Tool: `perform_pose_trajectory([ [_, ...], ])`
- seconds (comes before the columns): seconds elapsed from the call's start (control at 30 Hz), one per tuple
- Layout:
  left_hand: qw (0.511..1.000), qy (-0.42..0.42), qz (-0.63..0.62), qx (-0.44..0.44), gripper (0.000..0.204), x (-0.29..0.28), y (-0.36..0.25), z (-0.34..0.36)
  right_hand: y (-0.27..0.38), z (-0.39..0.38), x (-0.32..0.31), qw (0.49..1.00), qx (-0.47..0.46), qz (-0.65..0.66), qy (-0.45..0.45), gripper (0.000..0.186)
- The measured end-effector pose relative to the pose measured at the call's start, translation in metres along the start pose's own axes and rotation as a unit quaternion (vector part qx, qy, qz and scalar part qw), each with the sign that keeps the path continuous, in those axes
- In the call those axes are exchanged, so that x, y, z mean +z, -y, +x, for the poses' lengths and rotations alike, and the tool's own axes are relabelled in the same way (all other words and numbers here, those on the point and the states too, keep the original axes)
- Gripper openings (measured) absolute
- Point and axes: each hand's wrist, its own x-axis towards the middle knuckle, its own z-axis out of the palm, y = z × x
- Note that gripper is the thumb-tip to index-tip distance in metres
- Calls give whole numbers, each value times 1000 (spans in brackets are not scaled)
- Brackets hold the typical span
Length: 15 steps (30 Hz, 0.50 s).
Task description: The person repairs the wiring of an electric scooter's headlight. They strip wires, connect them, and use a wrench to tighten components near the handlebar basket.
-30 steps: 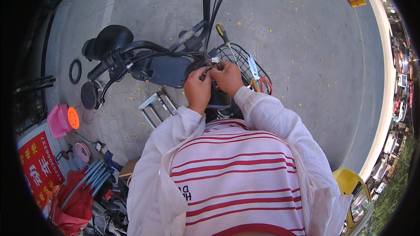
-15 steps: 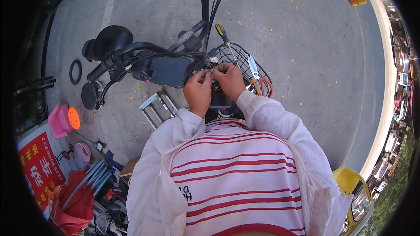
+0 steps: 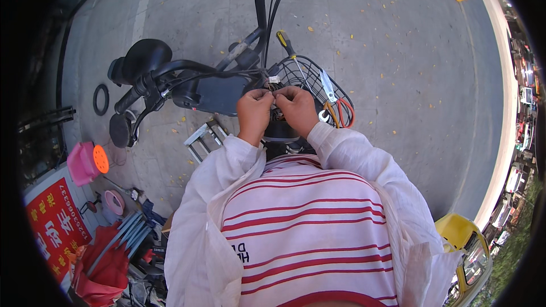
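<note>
At the front of an electric bike with black handlebars [image 3: 185, 66], both my hands meet over a bundle of thin wires [image 3: 269, 84]. My left hand [image 3: 253, 115] pinches at the wires with thumb and forefinger. Close beside it, my right hand [image 3: 298, 109] is pinched on the wires too, its fingertips nearly touching the left ones. The exact strands between the fingers are too small to make out. A white plug connector [image 3: 274, 79] sits just above the fingertips.
Right of my hands, a black wire basket [image 3: 307, 68] holds a yellow-and-black screwdriver [image 3: 285, 41], scissors [image 3: 327, 84] with red-orange handles and a wrench [image 3: 323, 116]. A metal stool [image 3: 199, 139] stands lower left. Farther left are a tyre [image 3: 101, 100] and a pink container [image 3: 81, 162].
My fingertips have shifted slightly and drawn level, still pinched together at the wires. The view has moved a little, so the bike sits slightly differently in it.
</note>
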Motion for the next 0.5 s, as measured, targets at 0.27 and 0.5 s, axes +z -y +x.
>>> perform_pose_trajectory([
  [0.27, 999, 27, -14, -20, 20, -2, 1, 4, -6, 18, 1, 999, -27, -35, 6, 16],
  [0.5, 999, 33, -27, -20, 20, -3, -2, 1, -19, 19, 5, 995, -88, -43, -7, 18],
])
